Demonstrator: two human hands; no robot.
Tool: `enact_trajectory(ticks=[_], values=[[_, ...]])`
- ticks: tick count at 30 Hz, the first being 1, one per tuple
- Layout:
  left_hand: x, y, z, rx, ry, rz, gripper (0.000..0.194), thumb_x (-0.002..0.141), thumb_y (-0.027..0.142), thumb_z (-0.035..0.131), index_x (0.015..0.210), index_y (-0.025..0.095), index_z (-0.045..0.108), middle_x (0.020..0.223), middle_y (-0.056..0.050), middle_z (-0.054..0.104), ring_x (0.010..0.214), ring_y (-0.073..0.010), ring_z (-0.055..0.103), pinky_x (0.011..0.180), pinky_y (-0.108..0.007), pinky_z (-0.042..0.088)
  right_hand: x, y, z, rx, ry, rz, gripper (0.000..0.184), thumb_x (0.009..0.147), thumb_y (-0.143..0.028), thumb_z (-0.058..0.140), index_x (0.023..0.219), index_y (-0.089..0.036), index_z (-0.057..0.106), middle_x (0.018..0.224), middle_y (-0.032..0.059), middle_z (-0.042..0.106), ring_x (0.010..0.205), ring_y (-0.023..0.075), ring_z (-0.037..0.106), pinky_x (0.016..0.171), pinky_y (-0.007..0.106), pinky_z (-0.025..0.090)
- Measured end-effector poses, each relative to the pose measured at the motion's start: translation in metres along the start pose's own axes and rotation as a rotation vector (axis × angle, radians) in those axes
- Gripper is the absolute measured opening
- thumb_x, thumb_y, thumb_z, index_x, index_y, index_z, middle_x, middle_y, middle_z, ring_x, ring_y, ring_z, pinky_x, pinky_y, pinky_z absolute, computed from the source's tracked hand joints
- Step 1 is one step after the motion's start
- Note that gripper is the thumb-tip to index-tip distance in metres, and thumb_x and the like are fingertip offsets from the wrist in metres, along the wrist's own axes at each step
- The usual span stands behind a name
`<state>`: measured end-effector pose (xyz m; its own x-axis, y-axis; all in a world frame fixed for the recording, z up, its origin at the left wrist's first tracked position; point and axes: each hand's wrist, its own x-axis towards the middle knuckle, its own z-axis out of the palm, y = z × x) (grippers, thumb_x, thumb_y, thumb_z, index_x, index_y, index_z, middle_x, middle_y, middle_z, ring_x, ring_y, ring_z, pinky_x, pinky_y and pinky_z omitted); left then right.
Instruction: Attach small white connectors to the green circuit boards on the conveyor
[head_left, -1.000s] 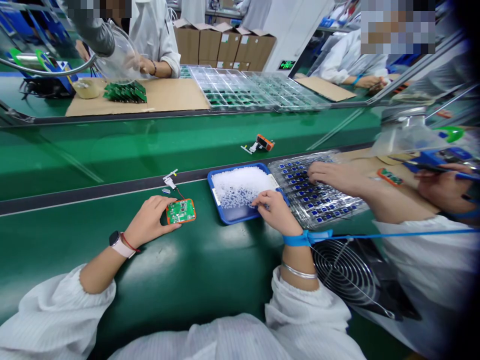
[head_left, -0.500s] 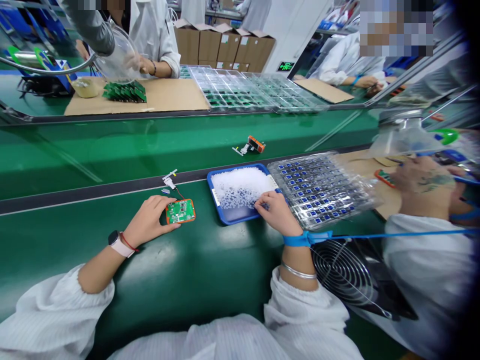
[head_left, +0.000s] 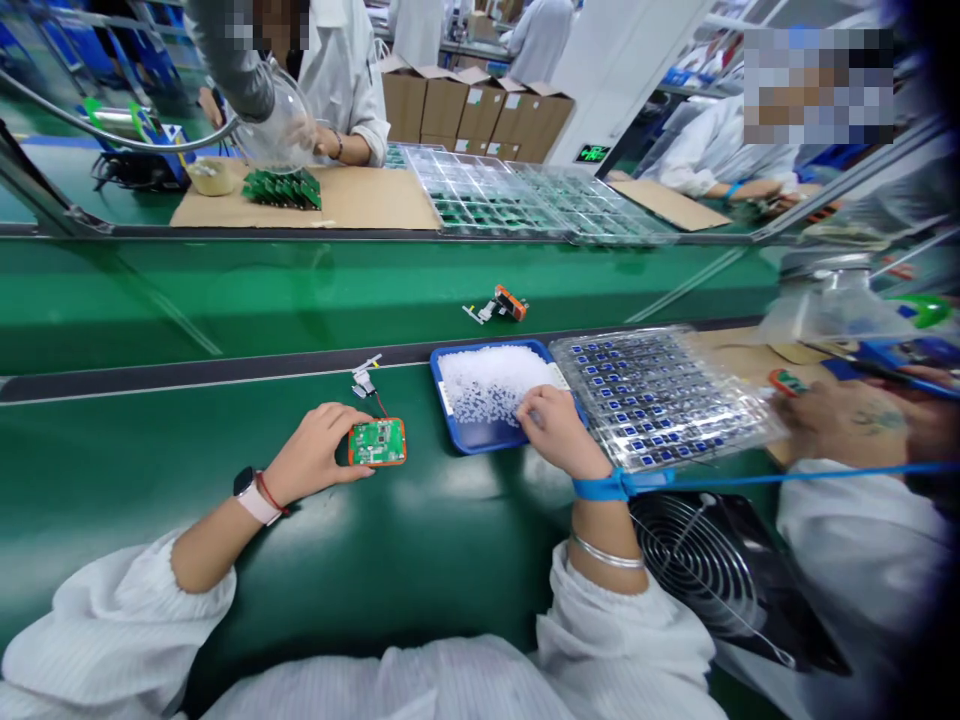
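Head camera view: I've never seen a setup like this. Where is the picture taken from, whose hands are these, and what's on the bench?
A camera worn on a person's head looks down at their own hands over a green workbench. The left hand holds a small green circuit board with an orange edge. The right hand rests at a blue tray of white pellets, beside a clear tray of small blue parts. At far right is a co-worker's hand.

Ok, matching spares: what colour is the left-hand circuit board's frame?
Orange: the rectangular plastic frame shows best in head view.
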<state>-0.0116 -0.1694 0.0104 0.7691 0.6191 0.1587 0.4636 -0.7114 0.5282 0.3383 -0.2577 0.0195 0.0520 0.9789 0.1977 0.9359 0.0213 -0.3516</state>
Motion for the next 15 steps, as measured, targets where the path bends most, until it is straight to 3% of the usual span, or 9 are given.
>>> enact_trajectory(ticks=[3, 5, 8, 11, 15], values=[[0.006, 0.008, 0.003, -0.164, 0.080, -0.012, 0.041, 0.076, 0.047, 0.064, 0.106, 0.021, 0.058, 0.108, -0.007, 0.062, 0.104, -0.0241, 0.053, 0.090, -0.039, 0.042, 0.009, -0.050, 0.008, 0.274, 0.084, -0.121, 0.013, 0.086, -0.021, 0.044, 0.076, -0.020, 0.053, 0.098, 0.0092, 0.051, 0.099, 0.0219, 0.050, 0.087, 0.039, 0.039], [0.014, 0.012, 0.006, -0.278, 0.149, -0.027, 0.023, 0.084, 0.039, 0.057, 0.097, 0.021, 0.062, 0.102, -0.006, 0.065, 0.101, -0.0208, 0.056, 0.090, -0.036, 0.043, 0.014, -0.088, 0.024, 0.452, 0.050, -0.203, 0.012, 0.087, -0.022, 0.044, 0.077, -0.021, 0.051, 0.098, 0.0078, 0.050, 0.099, 0.0206, 0.050, 0.088, 0.038, 0.040], [0.024, 0.015, 0.010, -0.366, 0.198, -0.066, 0.017, 0.086, 0.031, 0.053, 0.086, 0.021, 0.066, 0.093, -0.004, 0.068, 0.093, -0.0191, 0.059, 0.088, -0.035, 0.045, 0.021, -0.128, 0.055, 0.617, -0.002, -0.209, 0.012, 0.087, -0.021, 0.044, 0.076, -0.022, 0.049, 0.096, 0.0066, 0.049, 0.099, 0.0196, 0.050, 0.089, 0.038, 0.041], [0.027, 0.013, 0.013, -0.380, 0.188, -0.099, 0.015, 0.084, 0.027, 0.055, 0.081, 0.020, 0.067, 0.088, -0.003, 0.069, 0.087, -0.0191, 0.061, 0.084, -0.036, 0.046, 0.024, -0.138, 0.076, 0.690, -0.024, -0.177, 0.011, 0.086, -0.022, 0.044, 0.075, -0.022, 0.049, 0.094, 0.0058, 0.048, 0.096, 0.0189, 0.050, 0.087, 0.037, 0.042], [0.026, 0.009, 0.017, -0.346, 0.158, -0.093, 0.012, 0.081, 0.023, 0.058, 0.074, 0.019, 0.067, 0.084, -0.003, 0.070, 0.083, -0.0183, 0.062, 0.081, -0.035, 0.047, 0.023, -0.132, 0.083, 0.663, -0.081, -0.157, 0.012, 0.085, -0.021, 0.046, 0.074, -0.021, 0.050, 0.093, 0.0062, 0.049, 0.095, 0.0194, 0.049, 0.087, 0.038, 0.040]])
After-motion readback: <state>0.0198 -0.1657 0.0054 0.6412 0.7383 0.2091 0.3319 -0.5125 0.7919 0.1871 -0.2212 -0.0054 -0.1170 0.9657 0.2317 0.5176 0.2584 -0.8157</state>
